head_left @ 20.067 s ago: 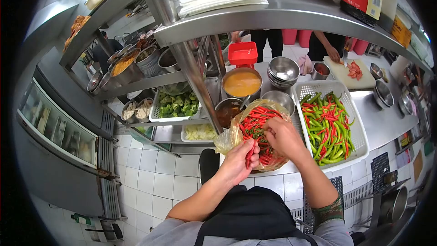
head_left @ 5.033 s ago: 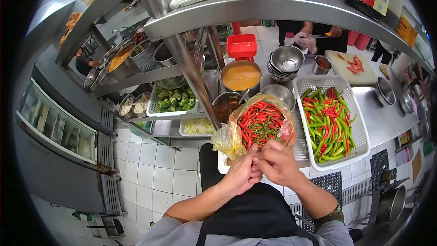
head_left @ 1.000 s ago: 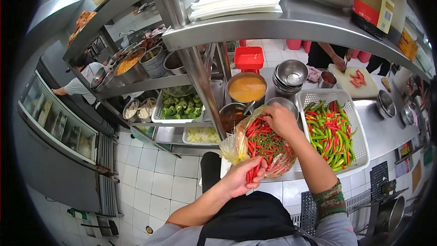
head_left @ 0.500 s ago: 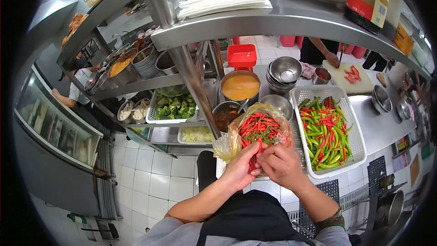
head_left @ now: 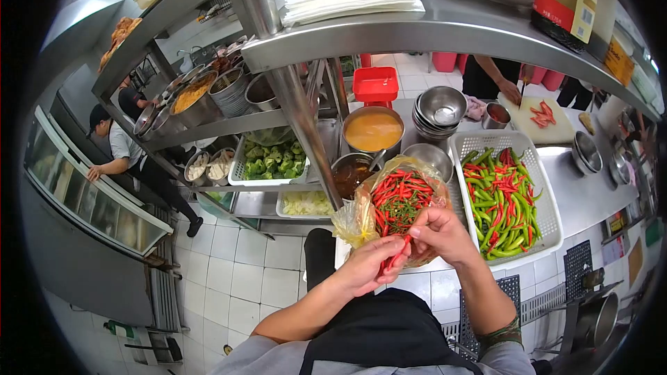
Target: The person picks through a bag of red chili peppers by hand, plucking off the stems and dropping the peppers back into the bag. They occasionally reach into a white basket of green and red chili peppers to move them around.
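My left hand (head_left: 367, 265) is closed around red chili peppers (head_left: 394, 257), held low in front of my apron. The fingers of my right hand (head_left: 445, 235) are pinched together at the upper end of one of these chilies. Just beyond both hands, a clear plastic bag (head_left: 361, 215) stands with its mouth rolled open. Many small red chilies (head_left: 403, 194) with green stems fill it. To its right, a white perforated basket (head_left: 552, 215) holds long green and red peppers (head_left: 504, 201).
Behind the bag are a pot of orange liquid (head_left: 374, 130), a pot of dark sauce (head_left: 349, 175) and stacked steel bowls (head_left: 441, 107). A steel shelf (head_left: 417, 35) crosses overhead. One person (head_left: 114, 142) leans at a glass-topped cooler; another's hand (head_left: 511, 92) works by a cutting board (head_left: 556, 128).
My right hand has shifted slightly up and right, away from my left, which has tilted with its chilies. At the left, the person by the cooler has come further into view.
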